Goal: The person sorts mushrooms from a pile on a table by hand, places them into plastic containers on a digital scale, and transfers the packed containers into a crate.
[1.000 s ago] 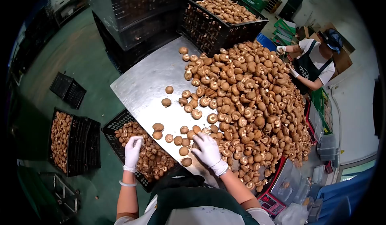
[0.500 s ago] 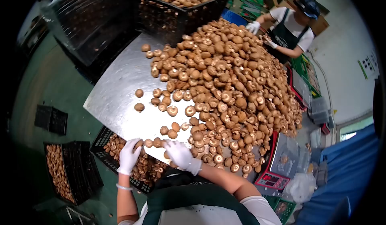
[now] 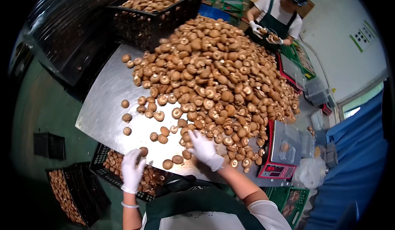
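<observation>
My gloved left hand is over the dark plastic crate at the table's near edge. A brown shiitake mushroom sits between its thumb and fingertips. My gloved right hand lies palm down at the near side of the big mushroom pile, its fingers stretched out and touching mushrooms there. Whether anything is under that palm is hidden. Two loose mushrooms rest on the metal table between my hands. Below my left hand, the crate holds many mushrooms.
A full black crate stands at the table's far left. Red scales are at right, beside a plastic bag. Across the pile a co-worker in gloves holds mushrooms. Another mushroom crate is on the floor at left.
My right hand has moved right, away from my left hand and up to the pile. The row of mushrooms between my hands has thinned. The camera view has shifted.
</observation>
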Tool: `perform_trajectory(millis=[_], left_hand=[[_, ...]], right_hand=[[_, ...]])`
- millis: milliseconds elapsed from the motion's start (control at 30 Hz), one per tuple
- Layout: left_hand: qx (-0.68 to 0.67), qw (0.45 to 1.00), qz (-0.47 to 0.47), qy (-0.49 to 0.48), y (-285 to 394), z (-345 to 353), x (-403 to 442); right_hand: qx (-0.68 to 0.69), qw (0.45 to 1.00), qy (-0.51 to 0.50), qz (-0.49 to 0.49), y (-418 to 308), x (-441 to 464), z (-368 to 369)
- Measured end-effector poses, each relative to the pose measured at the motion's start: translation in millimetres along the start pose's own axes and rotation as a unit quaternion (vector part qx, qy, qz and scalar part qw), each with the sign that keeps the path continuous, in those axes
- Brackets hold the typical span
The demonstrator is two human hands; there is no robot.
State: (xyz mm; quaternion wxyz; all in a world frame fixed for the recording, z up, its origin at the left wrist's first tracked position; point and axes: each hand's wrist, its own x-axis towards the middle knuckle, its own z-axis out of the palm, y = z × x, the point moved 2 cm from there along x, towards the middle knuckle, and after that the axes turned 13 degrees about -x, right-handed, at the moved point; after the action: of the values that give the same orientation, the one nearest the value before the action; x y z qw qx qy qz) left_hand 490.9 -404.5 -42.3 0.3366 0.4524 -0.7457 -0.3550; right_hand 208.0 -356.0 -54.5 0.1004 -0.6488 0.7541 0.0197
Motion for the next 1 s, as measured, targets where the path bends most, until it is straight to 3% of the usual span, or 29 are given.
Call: perform_trajectory(millis=[33, 67, 133, 233, 267, 300, 333, 367, 400, 467, 533, 633, 667, 700, 733, 767, 833, 867, 900, 967, 1000], left_hand=[[-0.020, 0.999, 0.010, -0.031, -3.6, 19.5, 0.8], [0.009, 0.998, 0.025, -0.065, 4.0, 35.2, 2.3], [0.007, 0.992, 0.059, -0.111, 24.0, 58.6, 11.7], [-0.021, 0.988, 0.083, -0.130, 34.9, 76.5, 19.0], [-0.017, 0.989, 0.088, -0.121, 35.4, 80.1, 20.1], [-0.006, 0.990, 0.083, -0.115, 36.2, 82.0, 21.9], [-0.008, 0.990, 0.082, -0.110, 31.3, 85.6, 22.3], [-0.014, 0.991, 0.082, -0.109, 28.8, 87.8, 24.6], [-0.020, 0.991, 0.080, -0.108, 28.5, 91.2, 28.5], [-0.026, 0.989, 0.092, -0.110, 36.8, 99.7, 42.9], [-0.016, 0.988, 0.095, -0.124, 43.4, 111.6, 64.4], [0.017, 0.986, 0.131, -0.100, 37.8, 142.1, 109.9], [0.034, 0.987, 0.120, -0.104, 36.5, 150.9, 126.5], [0.033, 0.991, 0.070, -0.114, 40.1, 158.8, 141.5], [0.095, 0.985, 0.132, -0.048, 13.9, 177.3, 154.0], [0.076, 0.991, 0.091, -0.065, 10.0, 184.5, 168.6], [0.067, 0.996, 0.042, -0.051, -8.8, 203.9, 195.6], [-0.075, 0.987, -0.114, -0.082, 29.3, 198.7, 201.5], [-0.081, 0.987, -0.119, -0.076, 23.0, 201.9, 210.4], [-0.135, 0.979, -0.132, -0.078, -11.4, 204.1, 226.0], [-0.186, 0.968, -0.147, -0.086, -12.6, 201.7, 226.8]], right_hand=[[0.022, 0.999, -0.013, 0.019, -9.7, 0.5, 8.1], [-0.038, 0.998, 0.037, -0.030, -19.0, 3.0, 31.3], [0.038, 0.989, 0.036, -0.140, -46.4, -5.8, 16.3], [0.123, 0.975, 0.090, -0.161, -29.4, -20.2, -5.4], [0.102, 0.988, 0.054, -0.105, -7.5, -25.1, -16.9], [0.242, 0.964, 0.103, -0.028, 26.9, -36.1, -17.7], [0.269, 0.956, 0.103, 0.059, 56.6, -45.2, -38.7], [0.275, 0.931, 0.207, 0.119, 93.3, -57.6, -28.1], [0.228, 0.923, 0.244, 0.192, 134.5, -68.6, -20.1], [0.217, 0.870, 0.297, 0.329, 206.2, -94.7, 6.2], [0.482, 0.738, 0.259, 0.395, 253.4, -113.1, 36.1], [0.503, 0.738, 0.187, 0.409, 288.7, -113.6, 101.9], [0.613, 0.656, 0.103, 0.429, 280.2, -115.0, 71.9], [0.671, 0.590, 0.103, 0.438, 282.1, -104.9, 69.7], [0.724, 0.518, 0.101, 0.444, 280.0, -96.1, 69.9], [0.703, 0.547, 0.117, 0.439, 286.2, -84.9, 79.4], [0.760, 0.505, 0.099, 0.399, 283.7, -64.8, 68.3], [0.799, 0.477, 0.076, 0.359, 276.1, -57.4, 53.6], [0.884, 0.424, 0.098, 0.172, 272.3, -33.2, 58.6], [0.739, 0.576, 0.085, 0.338, 254.8, -12.2, 40.0], [0.725, 0.579, 0.040, 0.372, 247.4, 2.3, 24.0]])
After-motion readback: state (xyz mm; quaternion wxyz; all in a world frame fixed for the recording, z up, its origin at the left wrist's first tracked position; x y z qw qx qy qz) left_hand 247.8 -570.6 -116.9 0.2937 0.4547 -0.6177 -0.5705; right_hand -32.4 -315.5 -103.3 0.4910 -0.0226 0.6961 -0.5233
